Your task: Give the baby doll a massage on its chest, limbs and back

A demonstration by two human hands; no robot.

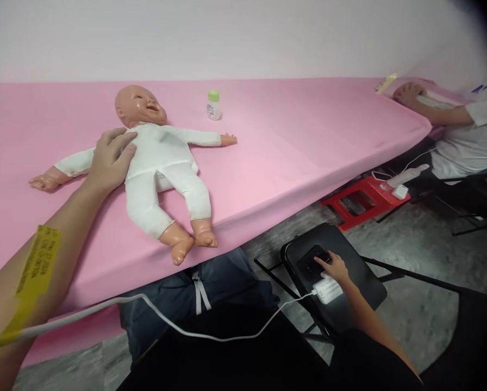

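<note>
A baby doll (162, 152) in a white cloth body, with a bald head and bare feet, lies face up on the pink-covered table. My left hand (112, 158) rests on its side and chest, fingers spread and lying flat. Down to the right, my right hand (335, 268) is at a dark phone (308, 262) on a black folding chair, with thumb and fingers at its edge; the underside of the grip is hidden. Just below that hand lies a white power bank (327, 290) with a white cable (223, 339) plugged in.
A small bottle with a green cap (213, 104) stands beyond the doll. The table's front edge (268, 217) runs up to the right. A red stool (361, 201) holds a phone and white items. Another person's arm (443, 115) rests at the far right. The cable crosses my lap.
</note>
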